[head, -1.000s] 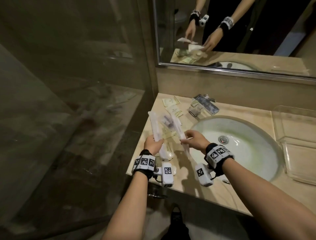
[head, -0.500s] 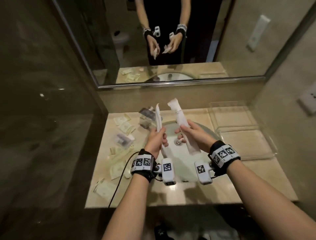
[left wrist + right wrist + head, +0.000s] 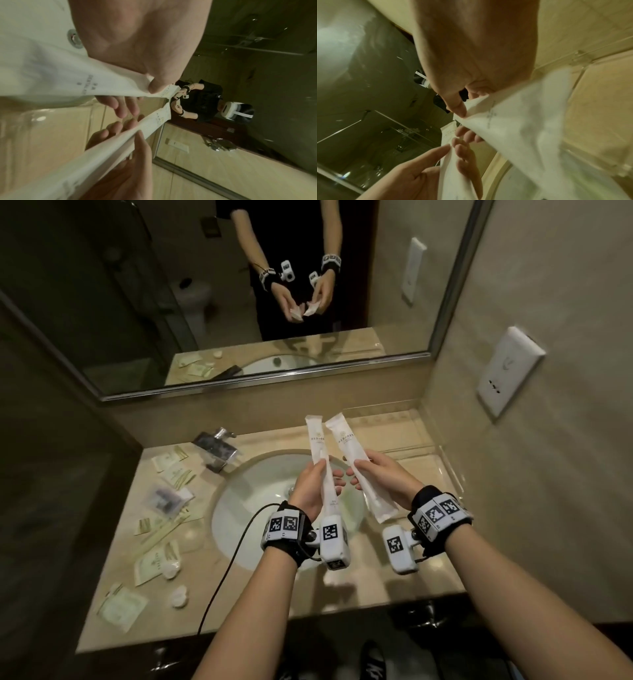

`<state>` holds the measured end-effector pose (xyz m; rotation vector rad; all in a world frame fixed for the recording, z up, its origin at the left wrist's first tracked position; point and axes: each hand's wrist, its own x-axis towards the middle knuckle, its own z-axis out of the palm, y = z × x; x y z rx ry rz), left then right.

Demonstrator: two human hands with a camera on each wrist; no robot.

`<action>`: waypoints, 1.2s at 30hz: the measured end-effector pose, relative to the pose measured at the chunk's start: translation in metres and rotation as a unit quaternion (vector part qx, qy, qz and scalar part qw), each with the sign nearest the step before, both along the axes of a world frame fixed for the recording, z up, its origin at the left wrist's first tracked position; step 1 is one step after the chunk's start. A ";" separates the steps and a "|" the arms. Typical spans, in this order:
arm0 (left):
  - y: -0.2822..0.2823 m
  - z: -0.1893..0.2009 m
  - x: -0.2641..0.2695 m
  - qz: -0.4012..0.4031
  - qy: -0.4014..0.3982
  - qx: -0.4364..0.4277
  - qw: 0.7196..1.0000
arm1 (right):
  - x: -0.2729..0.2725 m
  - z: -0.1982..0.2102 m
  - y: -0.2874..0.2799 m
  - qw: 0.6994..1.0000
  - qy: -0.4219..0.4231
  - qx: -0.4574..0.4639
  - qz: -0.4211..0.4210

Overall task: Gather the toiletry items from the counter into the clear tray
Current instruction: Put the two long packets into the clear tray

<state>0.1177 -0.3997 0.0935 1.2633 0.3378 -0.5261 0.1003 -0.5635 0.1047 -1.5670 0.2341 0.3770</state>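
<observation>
Bathroom, dimly lit, warm yellowish cast. Landmark: oval white sink basin (image 3: 260, 508), set into a beige marble-look vanity top (image 3: 359, 587). Directly behind the basin a metal-framed mirror (image 3: 219, 313) spans the beige back wall. Behind and left of the basin stands a chrome faucet (image 3: 215, 448). Right of the basin, a beige tiled side wall (image 3: 565, 457) carries a white socket plate (image 3: 507, 371). Left of the basin, a dark glass partition (image 3: 54, 508) rises. Below the basin the floor is dark; detail indiscernible.

Head view looks down from above, wrist views close, sharing both sachets (image 3: 318, 446)
</observation>
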 end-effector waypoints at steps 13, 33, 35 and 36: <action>-0.074 -0.036 0.011 -0.104 0.060 0.013 0.993 | -0.005 -0.021 -0.047 0.988 0.078 -0.052 -0.124; -0.105 -0.086 0.075 -0.209 -0.005 0.201 0.957 | 0.013 -0.089 -0.108 0.907 0.201 -0.027 -0.369; -0.103 -0.091 0.082 -0.203 -0.007 0.209 0.957 | 0.021 -0.106 -0.110 0.895 0.230 -0.014 -0.382; -0.102 -0.094 0.086 -0.200 -0.008 0.213 0.956 | 0.024 -0.114 -0.111 0.893 0.244 -0.015 -0.378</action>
